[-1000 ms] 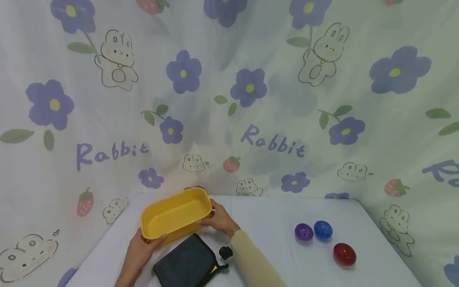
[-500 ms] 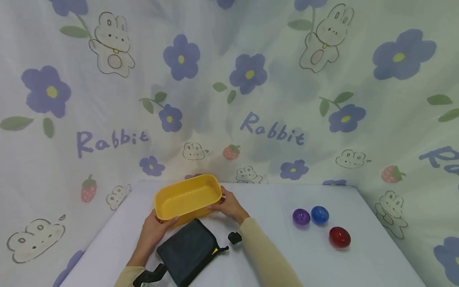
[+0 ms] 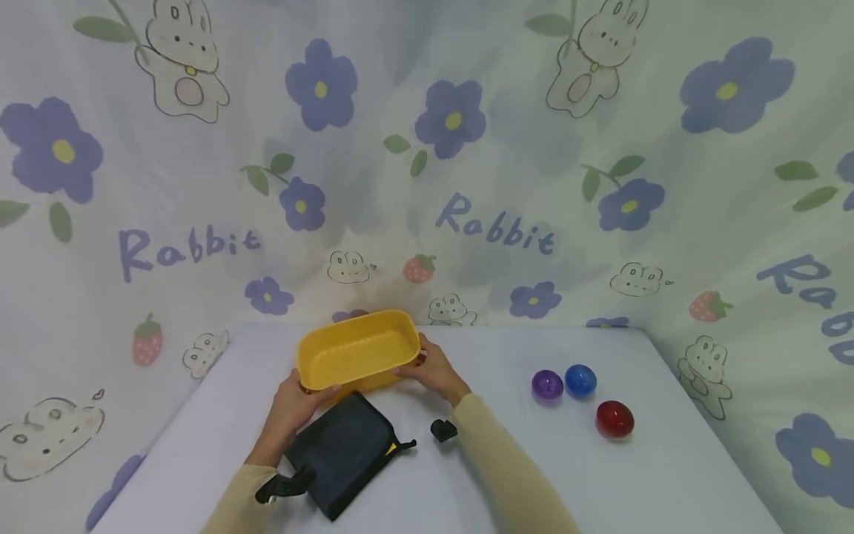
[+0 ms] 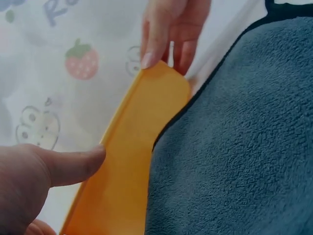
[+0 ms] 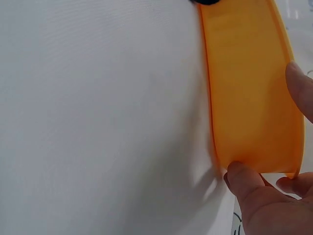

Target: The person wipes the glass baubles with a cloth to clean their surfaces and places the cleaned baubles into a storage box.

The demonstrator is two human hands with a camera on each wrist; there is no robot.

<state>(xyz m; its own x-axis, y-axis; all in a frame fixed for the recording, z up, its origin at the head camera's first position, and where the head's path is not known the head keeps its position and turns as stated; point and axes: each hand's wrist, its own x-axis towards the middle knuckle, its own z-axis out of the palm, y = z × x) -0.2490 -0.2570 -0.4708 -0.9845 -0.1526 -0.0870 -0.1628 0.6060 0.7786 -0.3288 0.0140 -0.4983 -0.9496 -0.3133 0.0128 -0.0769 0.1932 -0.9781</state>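
A yellow rectangular plastic basin (image 3: 360, 357) is tilted near the back of the table, its inside facing me. My left hand (image 3: 293, 408) grips its near left end, thumb on the rim. At the right end my right hand (image 3: 437, 371) holds it, thumb along the near side and fingers around the end wall. In the right wrist view the right fingertips (image 5: 239, 176) press a corner of the basin. A dark grey folded plush cloth (image 3: 343, 454) with black trim and a loop lies just in front of the basin, partly covering its lower side in the left wrist view.
On the right of the white table (image 3: 520, 460) sit three shiny egg-shaped things: purple (image 3: 547, 386), blue (image 3: 580, 381) and red (image 3: 614, 420). A rabbit-and-flower curtain (image 3: 427, 170) hangs behind the table. Black camera mounts project from both wrists.
Both hands have shifted the basin rightward relative to the cloth and the eggs. The head view has tilted down, showing more table. The eggs and cloth stay in place.
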